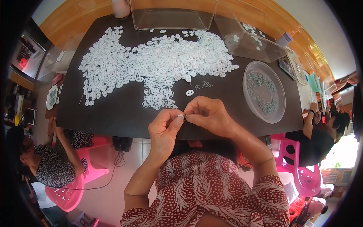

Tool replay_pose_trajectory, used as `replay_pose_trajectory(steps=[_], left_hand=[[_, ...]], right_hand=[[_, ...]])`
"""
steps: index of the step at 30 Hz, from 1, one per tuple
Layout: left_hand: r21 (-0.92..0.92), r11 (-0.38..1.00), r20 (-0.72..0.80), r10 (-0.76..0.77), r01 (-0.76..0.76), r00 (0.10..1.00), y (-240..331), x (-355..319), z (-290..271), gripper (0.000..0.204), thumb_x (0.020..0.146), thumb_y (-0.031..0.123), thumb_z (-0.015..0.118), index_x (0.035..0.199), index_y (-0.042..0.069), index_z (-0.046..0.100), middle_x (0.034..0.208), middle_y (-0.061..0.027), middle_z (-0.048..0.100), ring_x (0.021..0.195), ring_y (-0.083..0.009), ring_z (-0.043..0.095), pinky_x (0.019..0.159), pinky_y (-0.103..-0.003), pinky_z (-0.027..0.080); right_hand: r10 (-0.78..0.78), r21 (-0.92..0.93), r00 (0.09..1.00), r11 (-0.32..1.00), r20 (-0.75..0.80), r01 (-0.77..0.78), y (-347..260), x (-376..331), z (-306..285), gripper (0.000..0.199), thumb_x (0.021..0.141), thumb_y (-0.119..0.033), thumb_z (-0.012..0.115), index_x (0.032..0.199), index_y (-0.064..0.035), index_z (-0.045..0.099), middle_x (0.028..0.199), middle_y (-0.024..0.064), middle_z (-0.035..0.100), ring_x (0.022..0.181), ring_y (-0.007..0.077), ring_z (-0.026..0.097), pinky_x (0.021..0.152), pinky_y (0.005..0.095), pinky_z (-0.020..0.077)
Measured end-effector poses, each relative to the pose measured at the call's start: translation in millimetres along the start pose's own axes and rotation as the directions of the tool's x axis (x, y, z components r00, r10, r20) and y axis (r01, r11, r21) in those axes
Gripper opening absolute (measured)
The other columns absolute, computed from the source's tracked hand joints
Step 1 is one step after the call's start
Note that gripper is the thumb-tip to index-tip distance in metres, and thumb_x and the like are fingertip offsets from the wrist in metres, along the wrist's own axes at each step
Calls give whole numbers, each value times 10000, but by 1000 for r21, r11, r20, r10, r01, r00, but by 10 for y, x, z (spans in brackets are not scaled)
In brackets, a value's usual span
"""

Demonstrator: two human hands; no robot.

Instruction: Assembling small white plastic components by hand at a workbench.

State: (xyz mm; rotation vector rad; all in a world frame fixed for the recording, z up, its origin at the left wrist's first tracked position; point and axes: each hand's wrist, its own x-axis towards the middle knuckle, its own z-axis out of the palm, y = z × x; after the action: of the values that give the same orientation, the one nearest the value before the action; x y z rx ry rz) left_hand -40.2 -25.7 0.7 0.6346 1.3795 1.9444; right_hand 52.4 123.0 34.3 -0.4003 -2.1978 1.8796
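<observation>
At the table's near edge my left hand [165, 125] pinches a small white oval plastic piece [180, 115] between thumb and finger. My right hand [208, 115] meets it there, thumb and forefinger pressed together at the piece; something thin and dark shows at their tips, too small to name. Just beyond my hands lies a single white oval piece with two holes [190, 92]. Several short grey-green pins [204, 85] lie beside it. A large heap of white oval pieces [166, 56] spreads over the dark table [227, 102], its narrow near end reaching toward my left hand.
On the right stands a round clear tub [246, 99] holding many grey-green pins. Clear plastic bins [174, 17] line the far edge, with a phone [286, 68] at the far right. One person [56, 162] sits at left, another [315, 140] at right, near pink chairs [306, 178].
</observation>
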Motion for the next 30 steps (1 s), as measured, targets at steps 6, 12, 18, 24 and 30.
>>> replay_pose_trajectory(steps=[6,12,18,24,30], left_hand=[[149,985,-39,93,-87,995,-57,-7,3,64,896,37,618,929,-17,621,836,0,570,737,-71,496,679,-203,415],[406,884,-30,265,-231,964,-11,-10,40,56,877,35,630,900,-15,627,764,-30,548,673,-104,485,610,-238,405],[355,911,-70,250,-210,966,0,-26,12,86,880,37,636,928,-35,642,792,-25,566,707,-90,504,644,-219,416],[329,914,-93,281,-237,955,36,-37,28,104,879,34,641,954,-35,659,800,-29,588,721,-92,528,654,-220,429],[523,798,-84,398,-300,913,64,-62,49,74,852,28,659,918,-4,660,746,-59,587,659,-159,536,601,-274,431]], right_hand=[[20,-10,1000,1000,14,-20,2,13,18,79,840,-50,652,901,-9,624,741,-28,581,666,23,503,585,204,430],[25,74,1000,997,-17,-24,55,8,59,86,837,-42,654,899,4,616,762,-10,596,692,36,534,616,206,456],[52,188,996,981,-78,-37,62,6,165,90,828,-26,659,903,4,617,777,-4,610,716,39,551,630,201,462],[-9,171,990,985,-138,33,70,4,225,106,821,-20,670,913,-2,619,777,-16,595,694,25,524,620,189,449],[-19,153,983,987,-183,47,68,-37,284,136,814,-8,674,935,-8,611,784,-24,583,690,19,505,610,186,440]])
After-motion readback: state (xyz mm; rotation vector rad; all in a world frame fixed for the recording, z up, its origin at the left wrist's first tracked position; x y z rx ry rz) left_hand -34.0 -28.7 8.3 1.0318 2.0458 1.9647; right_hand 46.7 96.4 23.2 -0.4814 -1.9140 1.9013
